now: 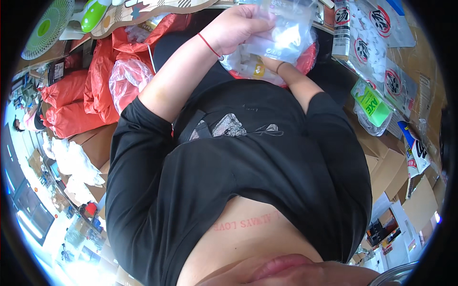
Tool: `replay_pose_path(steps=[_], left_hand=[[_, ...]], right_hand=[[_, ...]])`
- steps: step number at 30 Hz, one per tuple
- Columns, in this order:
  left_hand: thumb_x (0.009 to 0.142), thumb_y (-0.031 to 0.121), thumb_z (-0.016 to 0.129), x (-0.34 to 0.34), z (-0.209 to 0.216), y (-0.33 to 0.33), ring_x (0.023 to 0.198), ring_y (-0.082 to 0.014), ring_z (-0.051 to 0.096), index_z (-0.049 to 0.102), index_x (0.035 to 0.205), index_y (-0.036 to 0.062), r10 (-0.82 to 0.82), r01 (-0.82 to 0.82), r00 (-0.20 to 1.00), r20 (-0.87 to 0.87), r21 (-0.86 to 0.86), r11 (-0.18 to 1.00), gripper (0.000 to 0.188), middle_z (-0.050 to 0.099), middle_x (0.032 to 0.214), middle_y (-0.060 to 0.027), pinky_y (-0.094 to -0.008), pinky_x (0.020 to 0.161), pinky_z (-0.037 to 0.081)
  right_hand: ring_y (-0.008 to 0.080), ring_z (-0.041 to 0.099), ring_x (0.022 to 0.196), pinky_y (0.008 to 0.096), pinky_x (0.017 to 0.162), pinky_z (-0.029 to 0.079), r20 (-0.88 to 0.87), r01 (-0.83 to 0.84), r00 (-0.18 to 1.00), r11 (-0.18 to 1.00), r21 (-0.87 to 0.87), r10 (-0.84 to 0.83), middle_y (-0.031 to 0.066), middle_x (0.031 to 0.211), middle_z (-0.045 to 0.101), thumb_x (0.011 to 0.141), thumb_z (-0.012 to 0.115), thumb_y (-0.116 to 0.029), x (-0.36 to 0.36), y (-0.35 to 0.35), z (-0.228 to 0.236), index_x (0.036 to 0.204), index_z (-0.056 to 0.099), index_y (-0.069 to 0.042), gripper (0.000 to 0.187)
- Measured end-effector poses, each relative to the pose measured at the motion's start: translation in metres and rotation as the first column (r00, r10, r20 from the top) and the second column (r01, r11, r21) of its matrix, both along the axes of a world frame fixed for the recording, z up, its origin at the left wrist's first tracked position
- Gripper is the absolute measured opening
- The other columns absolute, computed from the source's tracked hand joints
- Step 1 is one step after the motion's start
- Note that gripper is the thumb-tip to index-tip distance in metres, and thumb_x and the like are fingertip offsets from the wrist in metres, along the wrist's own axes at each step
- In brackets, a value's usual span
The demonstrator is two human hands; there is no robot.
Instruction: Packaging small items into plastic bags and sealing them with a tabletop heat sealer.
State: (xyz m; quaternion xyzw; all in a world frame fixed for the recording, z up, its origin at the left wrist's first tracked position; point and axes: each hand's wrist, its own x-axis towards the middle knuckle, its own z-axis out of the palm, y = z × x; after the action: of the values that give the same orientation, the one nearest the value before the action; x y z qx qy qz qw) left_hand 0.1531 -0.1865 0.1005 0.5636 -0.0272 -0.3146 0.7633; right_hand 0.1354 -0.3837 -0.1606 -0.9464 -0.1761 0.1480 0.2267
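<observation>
My left hand (238, 29) pinches the edge of a clear plastic pouch (288, 39) between thumb and fingers, holding it up in front of me. Light glares off the pouch. Below it my right hand (272, 64) reaches into a red plastic bag (307, 59) in my lap. Its fingers are hidden behind the pouch and the bag's contents, so what they touch does not show. Clear packets with a bit of yellow print (258, 70) lie in the bag beside that hand.
Filled red plastic bags (71, 102) lie at the left, under a patterned table edge (143, 21) with a green fan (45, 31). On the right, a carton surface carries printed clear bags (369, 43), a green packet (371, 104) and a blue-and-white tube (414, 148).
</observation>
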Motion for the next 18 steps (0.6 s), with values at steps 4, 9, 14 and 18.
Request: replay_pose_path(steps=[4, 9, 14, 18], left_hand=[[0.087, 0.015, 0.071, -0.005, -0.025, 0.008, 0.096, -0.0262, 0.069, 0.063, 0.118, -0.0019, -0.168, -0.175, 0.823, 0.543, 0.524, 0.833, 0.036, 0.069, 0.106, -0.0159, -0.0360, 0.087, 0.054], [0.087, 0.020, 0.073, -0.030, -0.051, 0.015, 0.114, -0.0310, 0.060, 0.048, 0.135, -0.0011, -0.315, -0.589, 0.424, 0.849, 0.523, 0.616, 0.058, 0.057, 0.126, -0.0231, -0.0386, 0.097, 0.049], [0.088, 0.021, 0.073, -0.056, -0.028, 0.001, 0.126, -0.0252, 0.052, 0.038, 0.142, 0.0016, -0.162, -0.061, 0.705, 0.690, 0.286, 0.956, 0.067, 0.047, 0.139, -0.0210, -0.0359, 0.100, 0.047], [0.092, 0.015, 0.068, -0.066, 0.025, -0.012, 0.114, -0.0197, 0.060, 0.050, 0.131, -0.0001, -0.095, 0.171, 0.946, 0.311, -0.227, 0.959, 0.045, 0.060, 0.125, -0.0161, -0.0311, 0.092, 0.052]], right_hand=[[0.0312, 0.066, 0.092, 0.0416, 0.081, 0.052, 0.033, -0.301, 0.954, 0.947, 0.111, 0.299, 0.0155, 0.100, 0.068, 0.091, 0.058, -0.011, -0.013, -0.031, 0.104, 0.110, 0.064, -0.007, 0.020], [0.0247, 0.067, 0.093, 0.0333, 0.083, 0.052, 0.116, -0.162, 0.985, 0.899, 0.407, 0.125, 0.0128, 0.099, 0.068, 0.094, 0.056, -0.002, -0.065, -0.071, 0.209, 0.111, 0.060, -0.002, 0.018], [0.0167, 0.062, 0.099, 0.0303, 0.088, 0.049, -0.173, 0.176, 0.984, 0.380, 0.908, -0.042, 0.0086, 0.104, 0.063, 0.096, 0.053, 0.002, -0.075, -0.082, 0.274, 0.126, 0.046, -0.002, 0.031], [0.0146, 0.061, 0.098, 0.0284, 0.087, 0.048, -0.188, 0.190, 0.982, 0.174, 0.966, -0.030, 0.0084, 0.103, 0.063, 0.095, 0.054, 0.002, -0.069, -0.075, 0.312, 0.125, 0.046, -0.002, 0.031]])
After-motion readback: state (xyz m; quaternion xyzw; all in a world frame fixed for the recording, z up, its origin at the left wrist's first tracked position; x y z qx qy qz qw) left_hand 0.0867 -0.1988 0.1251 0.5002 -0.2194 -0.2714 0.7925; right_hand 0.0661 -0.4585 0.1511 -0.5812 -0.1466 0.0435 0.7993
